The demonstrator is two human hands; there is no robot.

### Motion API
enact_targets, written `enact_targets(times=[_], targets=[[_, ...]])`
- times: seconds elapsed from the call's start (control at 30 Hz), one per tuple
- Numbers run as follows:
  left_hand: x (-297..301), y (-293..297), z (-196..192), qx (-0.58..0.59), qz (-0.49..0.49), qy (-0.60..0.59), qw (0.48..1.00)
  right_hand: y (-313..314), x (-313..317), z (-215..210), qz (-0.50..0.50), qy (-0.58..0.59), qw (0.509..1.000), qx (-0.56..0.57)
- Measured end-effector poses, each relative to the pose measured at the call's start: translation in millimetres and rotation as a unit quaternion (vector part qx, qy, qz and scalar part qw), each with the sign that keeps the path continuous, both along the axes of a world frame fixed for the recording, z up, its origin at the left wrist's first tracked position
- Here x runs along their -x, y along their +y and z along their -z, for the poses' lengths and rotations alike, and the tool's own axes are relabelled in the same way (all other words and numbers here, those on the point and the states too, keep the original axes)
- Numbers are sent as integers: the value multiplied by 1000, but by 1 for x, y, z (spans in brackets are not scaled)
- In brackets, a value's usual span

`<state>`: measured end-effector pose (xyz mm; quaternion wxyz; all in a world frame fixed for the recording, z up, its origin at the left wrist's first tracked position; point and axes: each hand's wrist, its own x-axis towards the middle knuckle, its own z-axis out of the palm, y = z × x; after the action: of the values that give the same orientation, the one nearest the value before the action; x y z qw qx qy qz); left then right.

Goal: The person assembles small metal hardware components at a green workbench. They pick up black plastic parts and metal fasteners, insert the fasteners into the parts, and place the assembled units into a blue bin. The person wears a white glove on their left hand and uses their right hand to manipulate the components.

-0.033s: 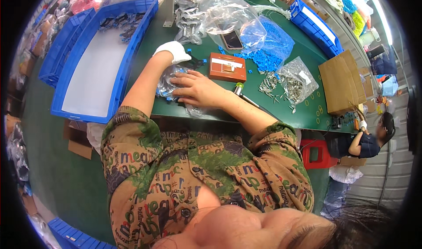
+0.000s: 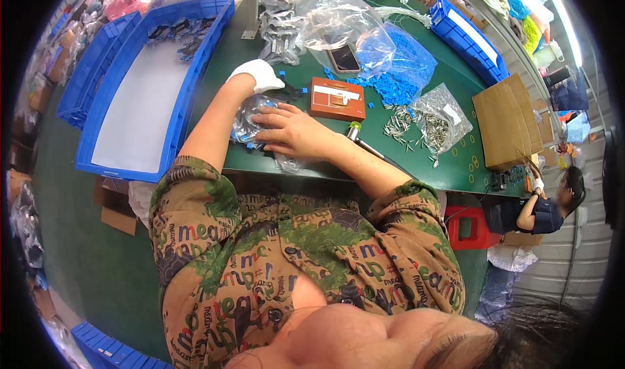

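My left hand (image 2: 259, 76), in a white glove, is closed at the edge of a black plastic part (image 2: 290, 95) with small blue pieces at its ends. The glove hides some of that part and most of the fingertips. Nearer to me, a clear plastic bag (image 2: 245, 116) of dark and blue parts lies on the green table. Bare and with fingers spread, my right hand (image 2: 296, 132) rests at the right side of this bag. A reddish-brown box (image 2: 336, 99) sits just beyond the right hand. By the right wrist lies a tool with a green end (image 2: 353, 131).
Long blue trays (image 2: 174, 118) stand on the left. Beyond my hands are a phone (image 2: 344, 60), a bag of blue pieces (image 2: 407, 63) and bagged grey parts (image 2: 280, 30). Loose metal pins (image 2: 398, 127) and a cardboard box (image 2: 508, 123) lie to the right. Another person (image 2: 543, 203) works at far right.
My gloved left hand and the black plastic part have shifted very slightly to the right. My right hand stays on the bag.
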<state>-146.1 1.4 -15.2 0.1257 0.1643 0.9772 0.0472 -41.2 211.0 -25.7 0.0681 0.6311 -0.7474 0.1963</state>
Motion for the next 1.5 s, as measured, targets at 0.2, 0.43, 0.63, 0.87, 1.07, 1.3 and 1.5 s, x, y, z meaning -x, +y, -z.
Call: enact_targets(times=[0.2, 0.43, 0.63, 0.87, 1.07, 1.3, 1.5], targets=[[-13, -23, -4, -403, -103, 7, 909, -2, -3, -4, 0, 3, 1000, -1], [-92, -49, -52, -635, -238, -17, 735, -2, 0, 0, 11, 3, 1000, 1], [-166, -55, -7, -647, -318, 11, 693, -4, 1, 1, 9, 7, 1000, 0], [-186, -41, 27, -704, -388, -7, 594, -3, 1, 2, 12, 4, 1000, 9], [-184, -33, 38, -709, -405, -23, 577, -2, -3, 0, 31, 59, 998, 4], [-182, -32, 39, -686, -420, -22, 594, 12, -12, -23, 47, 76, 995, 44], [-181, -36, 35, -654, -420, -29, 628, 36, -2, -21, 102, 55, 993, 37]])
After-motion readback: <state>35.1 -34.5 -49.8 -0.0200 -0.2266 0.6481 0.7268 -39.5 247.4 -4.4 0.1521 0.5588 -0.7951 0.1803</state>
